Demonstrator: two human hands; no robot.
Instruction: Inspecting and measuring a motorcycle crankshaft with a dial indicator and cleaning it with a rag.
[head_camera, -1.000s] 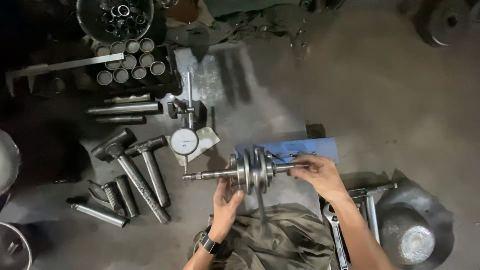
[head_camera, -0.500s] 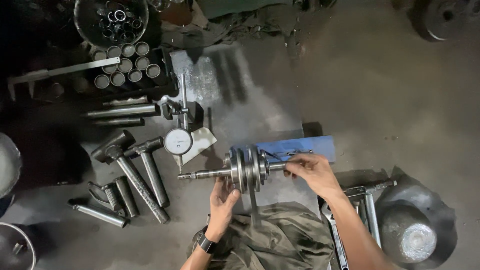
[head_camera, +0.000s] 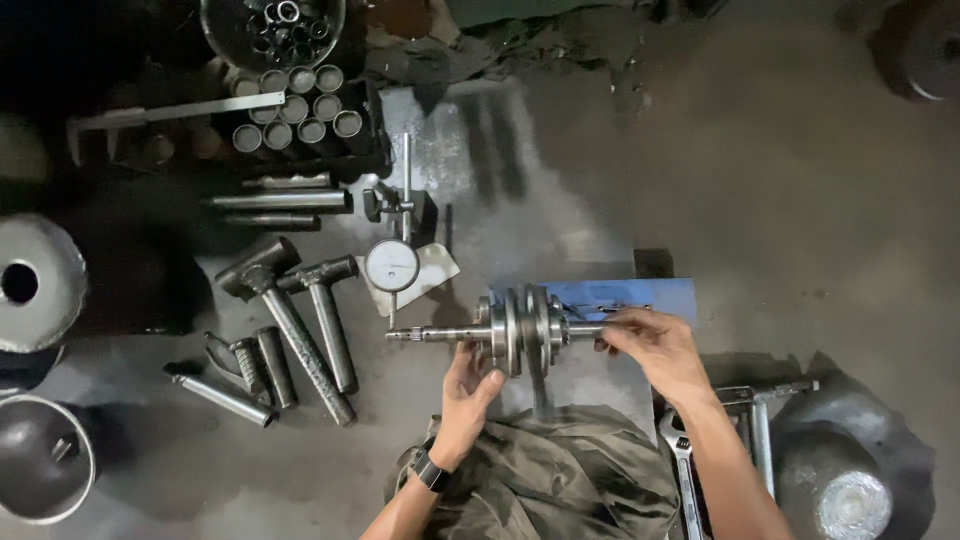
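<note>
Floor: gray, dirty, with hammers (head_camera: 300, 320) and a dial gauge (head_camera: 391, 266) lying near.
Left hand (head_camera: 470, 392): I grip the crankshaft (head_camera: 515, 330) from below.
Right hand (head_camera: 655, 345): I pinch its right shaft end.

One head-worn view, looking straight down from above at moderate height; no second view.

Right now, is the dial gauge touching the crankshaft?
No. The dial gauge stands apart, up and left of the crankshaft, which the left hand and right hand hold.
</note>
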